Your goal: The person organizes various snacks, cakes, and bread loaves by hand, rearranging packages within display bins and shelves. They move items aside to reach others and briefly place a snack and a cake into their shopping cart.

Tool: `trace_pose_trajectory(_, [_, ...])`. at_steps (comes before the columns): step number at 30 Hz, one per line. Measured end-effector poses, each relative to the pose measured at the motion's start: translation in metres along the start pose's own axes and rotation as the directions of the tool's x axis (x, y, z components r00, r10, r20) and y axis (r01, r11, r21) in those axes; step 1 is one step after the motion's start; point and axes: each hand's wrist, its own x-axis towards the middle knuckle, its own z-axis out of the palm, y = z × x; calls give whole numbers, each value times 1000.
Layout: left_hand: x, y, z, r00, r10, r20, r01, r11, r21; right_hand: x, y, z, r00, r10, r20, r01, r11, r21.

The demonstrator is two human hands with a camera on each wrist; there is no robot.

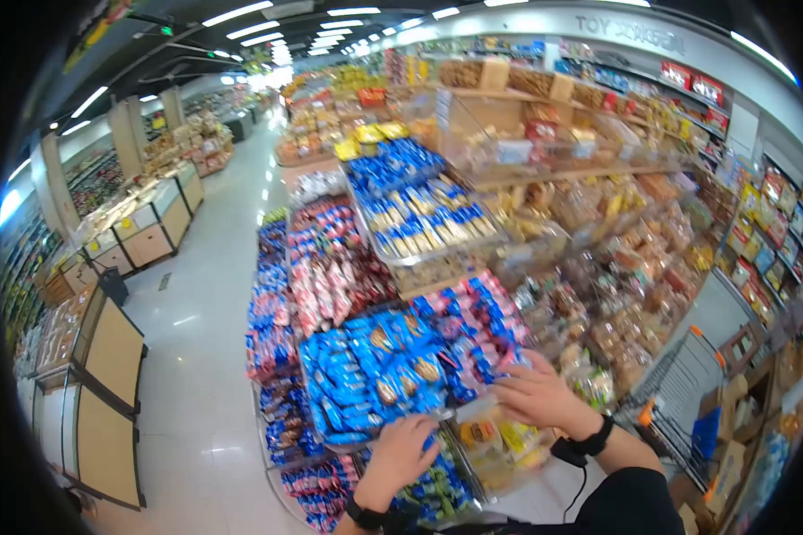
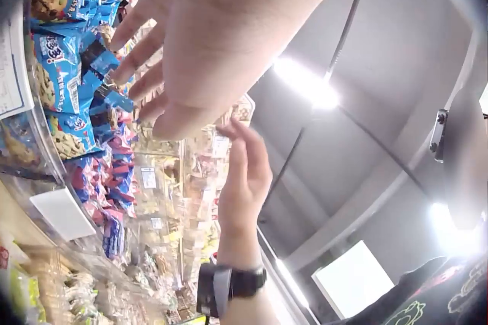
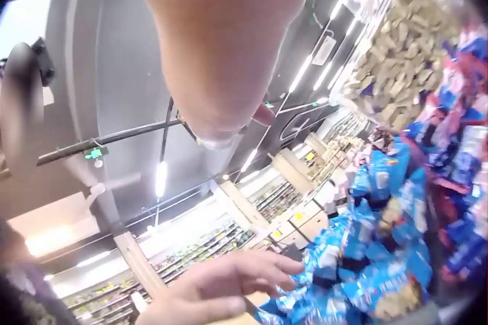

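Observation:
In the head view my left hand [image 1: 400, 455] is over the near edge of a bin of blue snack packets [image 1: 361, 374]. Its fingers stretch out loosely in the left wrist view, beside the blue packets [image 2: 65, 85], with nothing held. My right hand [image 1: 540, 392] is at the right, next to pink-and-blue wrapped sweets [image 1: 468, 334]. Seen from the left wrist, the right hand [image 2: 242, 188] has gently bent fingers and an empty palm. A clear bin with yellow packs [image 1: 500, 441] lies just below it. The right wrist view largely hides that hand's fingertips behind its palm.
Stepped bins of wrapped sweets and biscuits [image 1: 428, 214] rise ahead. Bagged goods [image 1: 625, 250] fill the shelves on the right. A shopping cart [image 1: 687, 392] stands at the right, near cardboard boxes [image 1: 732, 464]. An aisle floor [image 1: 196, 357] runs along the left.

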Motion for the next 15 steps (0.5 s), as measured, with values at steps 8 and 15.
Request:
trace_pose_trajectory(8, [-3,47,-6,999,37,-15,-37,999,-25,-365,-33,-47,297,952,-79,-910,257,-326])
trace_pose_trajectory(15, [-22,93,26,966,-209,-150,218,975,48,-520,-18,-41,106,986,-126,-774,2,-633])
